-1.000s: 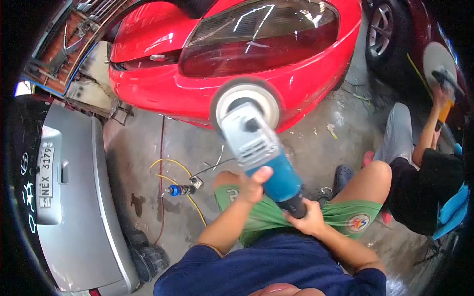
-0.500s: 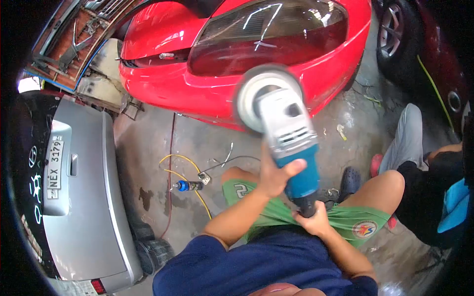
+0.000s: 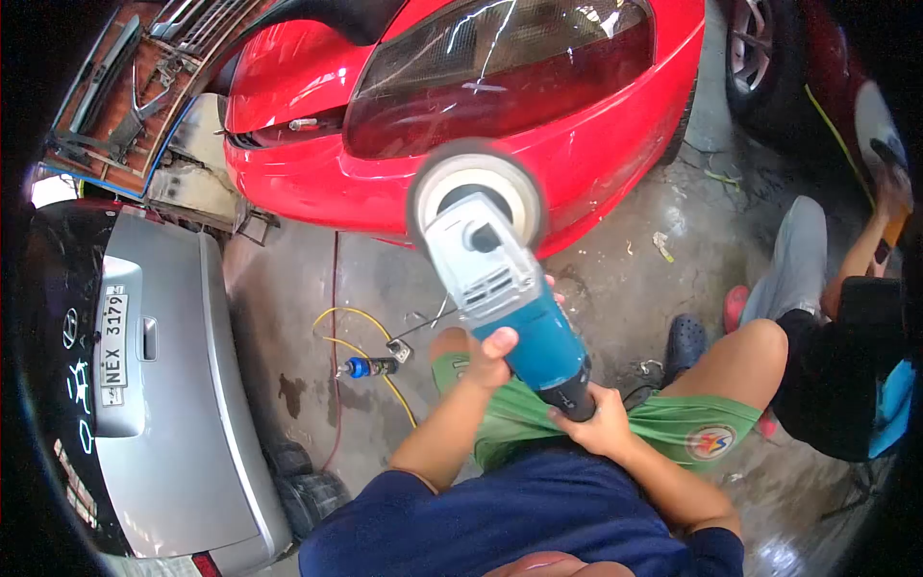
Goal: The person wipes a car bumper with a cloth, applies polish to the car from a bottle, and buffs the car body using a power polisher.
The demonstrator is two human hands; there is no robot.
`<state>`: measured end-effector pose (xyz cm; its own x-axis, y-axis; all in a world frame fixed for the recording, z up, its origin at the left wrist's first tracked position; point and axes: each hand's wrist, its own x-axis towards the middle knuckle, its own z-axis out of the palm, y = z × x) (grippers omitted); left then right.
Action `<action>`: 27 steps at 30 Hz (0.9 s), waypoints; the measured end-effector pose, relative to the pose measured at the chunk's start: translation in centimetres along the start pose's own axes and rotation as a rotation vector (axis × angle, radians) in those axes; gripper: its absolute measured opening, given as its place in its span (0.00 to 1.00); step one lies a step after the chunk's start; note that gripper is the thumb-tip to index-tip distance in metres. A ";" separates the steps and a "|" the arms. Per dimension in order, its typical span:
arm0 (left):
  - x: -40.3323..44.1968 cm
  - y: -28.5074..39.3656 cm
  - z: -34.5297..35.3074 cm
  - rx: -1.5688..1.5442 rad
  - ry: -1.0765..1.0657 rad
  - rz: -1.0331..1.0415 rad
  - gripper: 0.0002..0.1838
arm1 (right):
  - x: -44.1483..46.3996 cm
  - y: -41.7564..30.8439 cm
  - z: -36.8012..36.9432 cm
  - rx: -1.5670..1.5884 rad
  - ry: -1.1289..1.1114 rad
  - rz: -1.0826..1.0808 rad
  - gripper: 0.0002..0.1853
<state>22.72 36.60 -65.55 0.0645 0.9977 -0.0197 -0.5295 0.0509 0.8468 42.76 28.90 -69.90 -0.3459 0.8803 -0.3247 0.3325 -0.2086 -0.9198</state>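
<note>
A teal and silver polisher (image 3: pixel 524 317) slants across the middle of the view, with a round white pad (image 3: pixel 478 197) at its head. The pad overlaps the lower side of the red car's bumper (image 3: pixel 308 183); whether they touch I cannot tell. My left hand (image 3: pixel 492 361) is wrapped round the front of the teal body, its thumb on the near side and fingertips showing beyond the far side. Around the black rear end of the tool, my right hand (image 3: pixel 598 421) is closed.
On the left stands a silver car (image 3: pixel 183 385). A blue-capped bottle (image 3: pixel 370 367) and yellow cord (image 3: pixel 399 396) lie on the floor (image 3: pixel 279 308). At the right, another person (image 3: pixel 827 365) sits beside a dark red car (image 3: pixel 827 58), holding a tool. Metal parts (image 3: pixel 144 96) lie upper left.
Since half a second ago the polisher and both my hands have swung left, and the tool tilts more to the left. The other person's arm and tool have come back into view.
</note>
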 end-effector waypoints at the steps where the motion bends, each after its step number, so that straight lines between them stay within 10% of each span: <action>1: 0.2 -0.1 0.6 0.009 -0.008 0.000 0.52 | -0.2 0.4 -0.2 0.023 0.016 -0.013 0.23; 27: 0.0 1.4 -1.0 0.029 0.041 0.149 0.52 | 1.1 0.8 1.2 0.068 0.036 -0.241 0.30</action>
<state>21.20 36.72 -64.92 -0.0480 0.9952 0.0858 -0.5057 -0.0983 0.8571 41.57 29.24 -71.24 -0.3766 0.9223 -0.0870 0.1841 -0.0176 -0.9827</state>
